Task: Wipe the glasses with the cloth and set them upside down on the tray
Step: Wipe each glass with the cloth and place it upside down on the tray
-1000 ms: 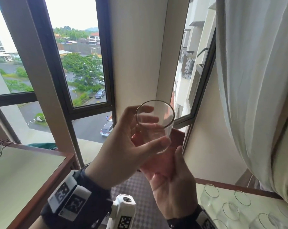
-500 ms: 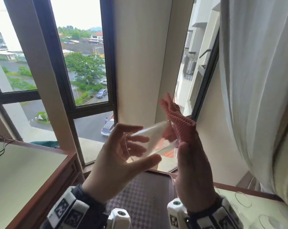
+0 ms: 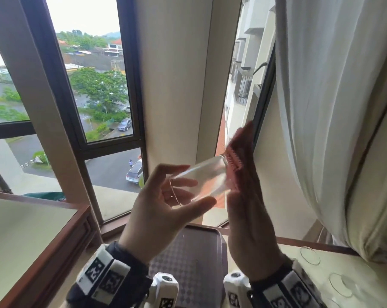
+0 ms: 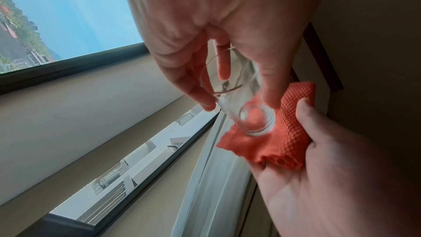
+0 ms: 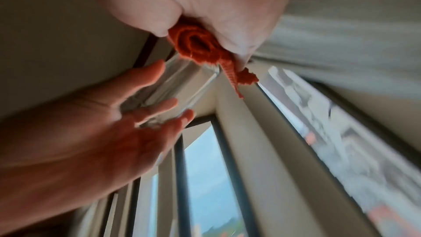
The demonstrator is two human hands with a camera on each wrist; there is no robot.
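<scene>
Item, one clear glass [image 3: 199,181]: held on its side between my left hand's [image 3: 159,210] curled fingers [image 3: 183,182], base against the cloth [image 4: 282,131] clamped in my right hand [image 3: 250,221]; I judge it light, rigid, slippery, breakable, best gripped round the wall, not the rim.

Below the raised hands, the checkered tray [image 3: 189,252] lies bare and open to reach. Upright glasses [image 3: 310,255] crowd the surface to its right. The curtain [image 3: 335,107] hangs close on the right; the window frame [image 3: 112,150] stands ahead.
</scene>
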